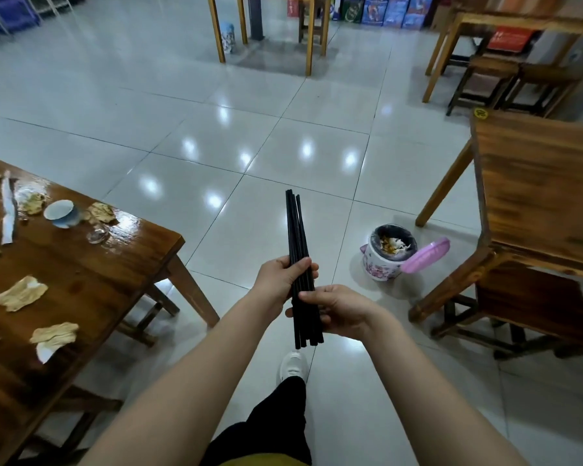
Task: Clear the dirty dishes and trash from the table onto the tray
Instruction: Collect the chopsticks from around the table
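Your right hand (339, 312) pinches the lower end of a bundle of black chopsticks (295, 230), and your left hand (278, 280) curls round it just above, over the floor. To the left, the tabletop (98, 264) carries crumpled napkins (21, 293) and a cup (61, 212).

Small eatery dining room: wooden tables (91, 264) with stools (485, 79) on floor tiles (216, 95), floral waste bins (382, 262) beside them, crumpled napkins (21, 292) and a teacup (61, 212) on one, printed cartons (394, 10) lined up at the back.
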Demonstrator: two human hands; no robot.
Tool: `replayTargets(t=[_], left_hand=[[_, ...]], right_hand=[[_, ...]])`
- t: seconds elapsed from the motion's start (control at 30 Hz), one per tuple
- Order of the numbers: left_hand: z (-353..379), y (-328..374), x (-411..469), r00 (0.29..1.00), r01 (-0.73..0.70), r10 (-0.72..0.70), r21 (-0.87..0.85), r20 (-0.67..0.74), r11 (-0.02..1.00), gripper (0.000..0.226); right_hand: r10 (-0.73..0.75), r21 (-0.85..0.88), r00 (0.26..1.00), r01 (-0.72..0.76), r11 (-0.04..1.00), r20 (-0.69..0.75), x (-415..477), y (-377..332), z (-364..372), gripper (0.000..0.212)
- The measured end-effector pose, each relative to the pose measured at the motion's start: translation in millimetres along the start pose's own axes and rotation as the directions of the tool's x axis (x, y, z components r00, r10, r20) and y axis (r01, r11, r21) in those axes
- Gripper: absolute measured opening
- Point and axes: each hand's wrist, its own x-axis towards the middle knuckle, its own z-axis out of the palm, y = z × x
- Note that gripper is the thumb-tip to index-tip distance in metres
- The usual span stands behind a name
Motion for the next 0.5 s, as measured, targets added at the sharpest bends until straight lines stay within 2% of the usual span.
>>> replayTargets(t=[0.27,0.5], left_hand=[[-2,59,109,0.999,-0.032,0.031,-0.039,-0.027,0.999,0.010],[-22,117,182,0.995,-0.075,0.070,-0.077,-0.066,0.994,0.009]], right_hand=[[0.018,-0.046,0.998,-0.020,0.999,-0.060,78,-93,-27,0.015],[0.026,-0.082,0.999,-0.028,0.996,-0.024,144,-172,-29,0.013]])
